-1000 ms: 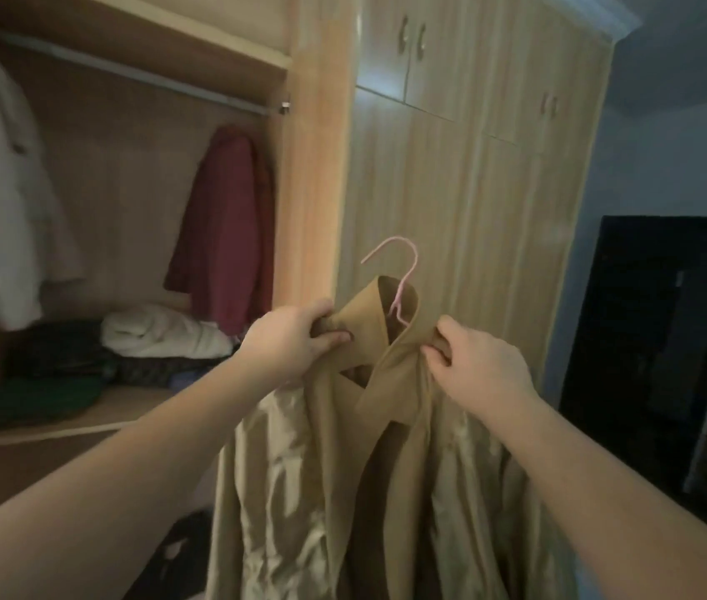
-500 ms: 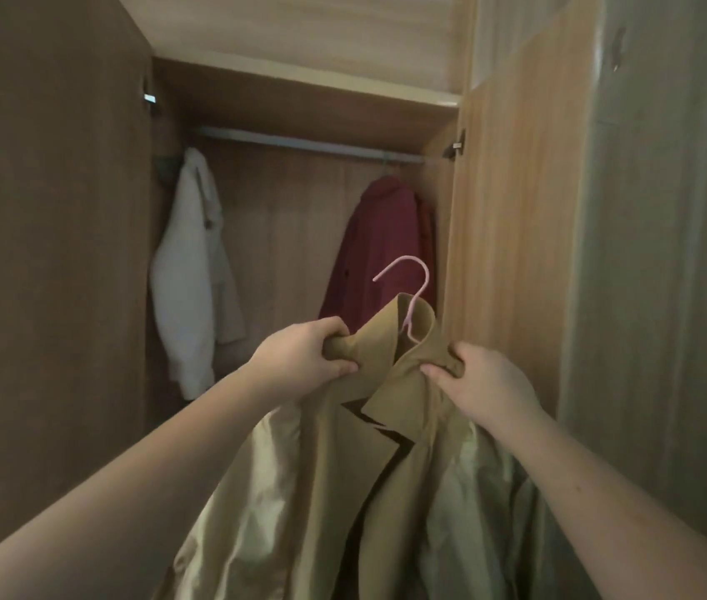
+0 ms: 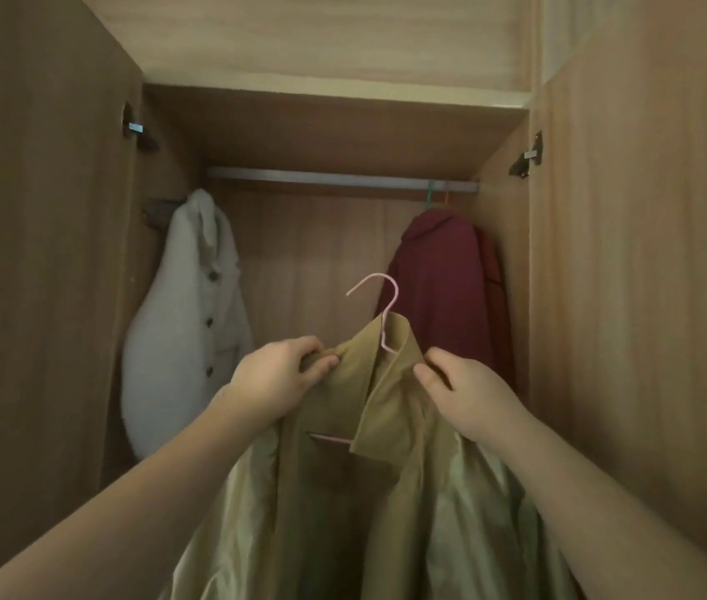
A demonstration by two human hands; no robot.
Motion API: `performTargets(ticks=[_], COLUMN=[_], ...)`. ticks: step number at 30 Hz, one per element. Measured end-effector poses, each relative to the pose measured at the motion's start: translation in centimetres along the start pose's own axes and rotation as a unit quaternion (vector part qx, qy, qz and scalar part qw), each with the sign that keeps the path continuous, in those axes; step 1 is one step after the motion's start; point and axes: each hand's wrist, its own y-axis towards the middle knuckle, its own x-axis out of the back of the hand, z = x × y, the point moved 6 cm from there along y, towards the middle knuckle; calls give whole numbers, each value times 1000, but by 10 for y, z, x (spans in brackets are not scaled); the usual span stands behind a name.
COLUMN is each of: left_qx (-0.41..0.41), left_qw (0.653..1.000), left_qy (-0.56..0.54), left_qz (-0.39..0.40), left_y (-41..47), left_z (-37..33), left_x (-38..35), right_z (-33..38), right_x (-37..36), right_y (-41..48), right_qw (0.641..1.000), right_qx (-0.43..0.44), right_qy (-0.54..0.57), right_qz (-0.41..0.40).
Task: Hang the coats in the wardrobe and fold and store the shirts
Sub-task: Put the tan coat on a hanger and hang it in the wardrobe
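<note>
**Tan coat held up below the rail**

The left hand [image 3: 276, 378] grips one shoulder of the tan coat [image 3: 343, 491], fingers curled round the cloth. The right hand [image 3: 468, 396] pinches the other shoulder beside the collar. The pink hanger [image 3: 382, 313] hook rises from the collar, below the rail [image 3: 321, 180] and apart from it. Farther in, a white coat [image 3: 187, 322] hangs below the rail's left end and a red coat [image 3: 442, 288] hangs from its right end.

A left hinge [image 3: 133, 128] and a right hinge [image 3: 529, 157] flank the pale top panel [image 3: 334, 36].

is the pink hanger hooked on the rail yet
No, the pink hanger sits below the rail, with the left hand and right hand gripping the tan coat.
</note>
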Motion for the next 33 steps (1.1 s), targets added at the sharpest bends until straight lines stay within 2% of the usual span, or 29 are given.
performTargets(ticks=[2, 5, 7, 15, 19, 23, 29, 33], left_qx=[-5, -9, -6, -15, -43, -83, -169, -193], left_qw=[999, 995, 994, 985, 981, 974, 957, 960], left_qy=[30, 51, 54, 70, 48, 31, 26, 20], left_qz=[-35, -83, -100, -160, -183, -209, -234, -203], left_y=[27, 63, 88, 210, 273, 327, 395, 436], left_z=[10, 22, 29, 65, 74, 76, 69, 67], left_x=[-11, -30, -41, -82, -99, -116, -143, -167], right_z=[-11, -23, -26, -58, -78, -95, -114, -121], right_x=[-6, -13, -21, -42, -38, -34, -20, -8], right_y=[30, 73, 100, 213, 267, 320, 382, 414], right_qw=[994, 966, 950, 912, 910, 918, 904, 881], right_qx=[70, 126, 138, 143, 106, 63, 2, -31], right_qy=[-74, -187, -224, -327, -328, -330, -380, -434], right_qz=[-28, -129, -165, -199, -230, -209, -194, -185])
